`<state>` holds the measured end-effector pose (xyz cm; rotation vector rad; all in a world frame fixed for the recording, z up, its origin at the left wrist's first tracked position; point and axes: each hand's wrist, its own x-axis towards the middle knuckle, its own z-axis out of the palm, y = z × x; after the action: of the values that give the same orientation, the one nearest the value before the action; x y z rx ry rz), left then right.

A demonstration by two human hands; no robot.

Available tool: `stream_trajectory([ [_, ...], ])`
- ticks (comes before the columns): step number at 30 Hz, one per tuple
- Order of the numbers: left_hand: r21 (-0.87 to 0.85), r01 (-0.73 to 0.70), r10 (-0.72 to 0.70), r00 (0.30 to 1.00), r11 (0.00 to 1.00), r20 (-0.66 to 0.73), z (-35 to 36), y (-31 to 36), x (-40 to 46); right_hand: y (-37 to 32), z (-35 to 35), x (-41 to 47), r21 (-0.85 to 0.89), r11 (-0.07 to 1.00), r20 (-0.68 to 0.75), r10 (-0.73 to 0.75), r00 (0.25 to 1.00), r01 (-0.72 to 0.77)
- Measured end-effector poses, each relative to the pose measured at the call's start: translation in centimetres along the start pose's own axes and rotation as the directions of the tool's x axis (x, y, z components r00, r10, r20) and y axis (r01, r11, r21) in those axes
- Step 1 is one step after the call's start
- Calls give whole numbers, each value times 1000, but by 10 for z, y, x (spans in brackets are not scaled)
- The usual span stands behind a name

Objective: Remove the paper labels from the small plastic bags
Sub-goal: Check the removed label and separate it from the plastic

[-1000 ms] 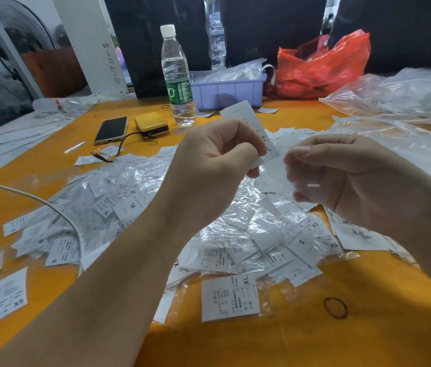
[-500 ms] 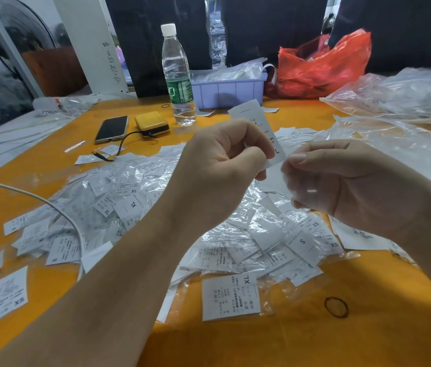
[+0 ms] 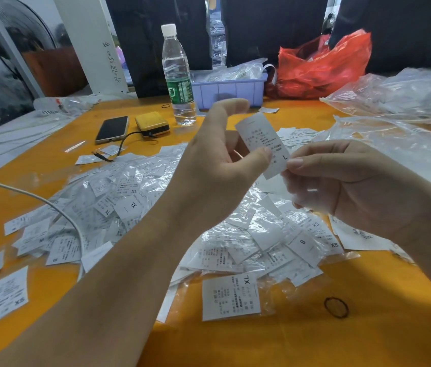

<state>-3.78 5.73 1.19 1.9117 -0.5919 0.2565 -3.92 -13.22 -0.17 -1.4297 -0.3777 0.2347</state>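
Two bare hands meet above the orange counter [image 3: 301,340]. At nine o'clock a white cable [image 3: 50,205] curves across it; at ten o'clock lie a dark phone [image 3: 112,129] and a yellow power bank [image 3: 152,124], with a clear plastic water bottle [image 3: 178,78] at eleven. In the centre spreads a heap of small clear plastic bags with white paper labels [image 3: 135,205]. The left hand [image 3: 217,165] has its fingers loosely spread, thumb touching a white paper label marked L [image 3: 264,144]. The right hand [image 3: 352,186] pinches that label's lower end between thumb and curled fingers. At one o'clock sits a red plastic bag [image 3: 325,67].
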Motion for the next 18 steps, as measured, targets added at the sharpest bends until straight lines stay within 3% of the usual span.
stream_trajectory([
  [5, -194, 139, -129, 990, 971, 63, -3, -5, 4, 1, 1, -1, -39, 999, 16, 2, 1000, -2],
  [12, -237, 151, -155, 988, 960, 0, -11, -7, 8, -2, 0, -1, -30, 999, -58, -43, 997, 41],
  [18, -301, 171, -171, 985, 938, 27, -10, -7, 10, -3, 0, -2, -1, 999, -32, -50, 998, 50],
])
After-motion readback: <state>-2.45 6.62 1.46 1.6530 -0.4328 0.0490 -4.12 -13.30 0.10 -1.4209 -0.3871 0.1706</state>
